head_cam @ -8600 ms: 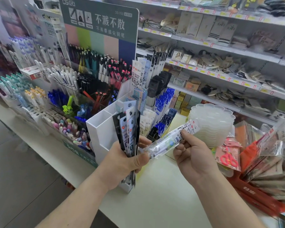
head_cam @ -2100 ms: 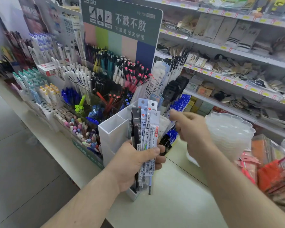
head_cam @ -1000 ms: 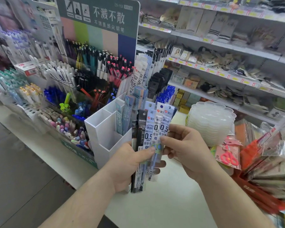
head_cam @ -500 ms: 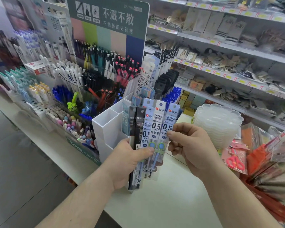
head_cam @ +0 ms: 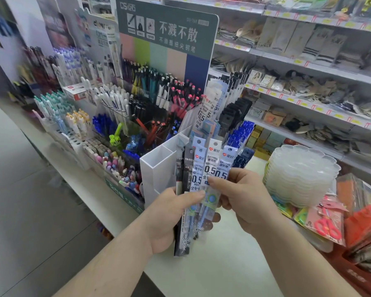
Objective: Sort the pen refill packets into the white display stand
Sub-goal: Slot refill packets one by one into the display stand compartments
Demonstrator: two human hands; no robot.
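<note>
The left hand (head_cam: 169,213) is gripping a fanned bundle of pen refill packets (head_cam: 198,181) upright, thumb lying across their fronts, two dark packets at its side of the fan and three pale blue ones toward the other hand. The right hand (head_cam: 242,198) is pinching the outermost pale blue packet (head_cam: 224,168) at mid-length, fingers curled behind it. The white display stand (head_cam: 159,168) is standing on the surface (head_cam: 223,264) just behind the left hand, more packets sitting upright in its farther compartments.
</note>
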